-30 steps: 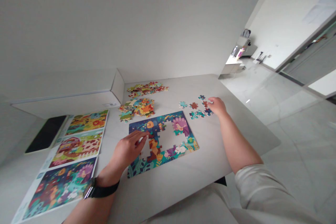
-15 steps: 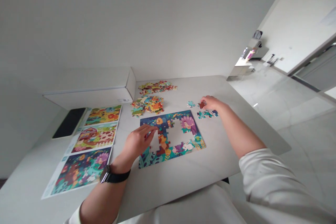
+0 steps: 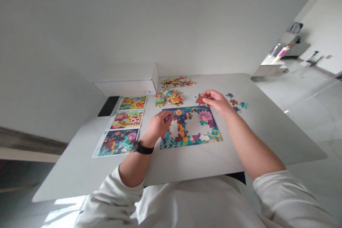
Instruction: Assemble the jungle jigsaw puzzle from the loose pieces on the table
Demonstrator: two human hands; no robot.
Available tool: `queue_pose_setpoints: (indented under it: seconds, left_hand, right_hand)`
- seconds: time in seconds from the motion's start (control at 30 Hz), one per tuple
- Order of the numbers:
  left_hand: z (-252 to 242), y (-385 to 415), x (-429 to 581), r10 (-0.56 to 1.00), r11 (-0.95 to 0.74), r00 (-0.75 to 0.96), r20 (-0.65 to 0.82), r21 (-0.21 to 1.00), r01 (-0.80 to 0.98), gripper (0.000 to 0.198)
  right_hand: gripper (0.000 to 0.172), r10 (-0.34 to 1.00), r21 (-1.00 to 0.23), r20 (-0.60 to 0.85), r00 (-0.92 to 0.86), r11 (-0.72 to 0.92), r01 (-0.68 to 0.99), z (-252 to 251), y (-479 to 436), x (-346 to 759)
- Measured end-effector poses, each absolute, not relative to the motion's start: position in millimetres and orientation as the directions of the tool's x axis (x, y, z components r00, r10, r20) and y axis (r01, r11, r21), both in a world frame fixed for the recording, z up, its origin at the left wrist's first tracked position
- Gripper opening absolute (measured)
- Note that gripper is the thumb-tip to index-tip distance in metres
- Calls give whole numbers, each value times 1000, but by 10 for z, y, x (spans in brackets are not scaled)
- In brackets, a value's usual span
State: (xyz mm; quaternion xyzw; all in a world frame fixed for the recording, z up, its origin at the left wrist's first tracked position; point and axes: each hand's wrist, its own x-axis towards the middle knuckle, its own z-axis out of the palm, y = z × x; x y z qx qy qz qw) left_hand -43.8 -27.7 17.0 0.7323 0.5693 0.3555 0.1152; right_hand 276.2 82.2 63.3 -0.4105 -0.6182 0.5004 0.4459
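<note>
The puzzle [image 3: 182, 131] is mostly filled — two gaps show; beyond it, a brown piece [image 3: 199, 99] is pinched by the right hand [image 3: 217, 103] — grasp by the left hand [image 3: 159, 124] cannot be told.

Overall exposure running dim to moderate; grey wall [image 3: 187, 25] darkening toward left. Hard light striking floor patch [image 3: 62, 212] at lower left, nearly washing out to white; lamp or window position cannot be told. Glossy tiles [image 3: 301, 114] at right giving back pale reflections. Shadows on tabletop [image 3: 203, 164] lying soft, faint. Wide-angle lens stretching sleeves [image 3: 283, 196] toward lower corners. Counter items [image 3: 283, 52] at right smearing; puzzle board [image 3: 213, 137] reading clearer, fine detail softening.
</note>
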Motion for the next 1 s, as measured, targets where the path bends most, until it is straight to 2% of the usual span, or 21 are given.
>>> queue_pose_setpoints:
  seconds: [0.1,0.17,0.3,0.43,0.73,1.0]
  left_hand:
    - [199,-277,-390,938,-275,19,345,712,646,33]
    - [228,-290,-347,957,-250,0,291,823,510,43]
    - [275,-329,-265,981,-196,41,192,949,246,58]
    - [229,-322,-241,985,-162,78,151,975,154,60]
    - [88,-239,-292,993,-94,83,84,986,137,57]
    - [143,-240,-325,998,-37,-41,36,999,-13,53]
  right_hand:
    - [44,944,-997,78,-321,67,-45,551,511,2325]
    - [46,938,-997,40,-344,16,-74,436,367,2129]
    - [49,941,-996,55,-335,26,-89,190,230,1992]
    - [51,930,-997,55,-363,34,-64,48,210,2005]
    - [52,936,-994,106,-336,94,-50,-26,134,1904]
    - [51,960,-999,-14,-279,-22,-27,-14,193,2026]
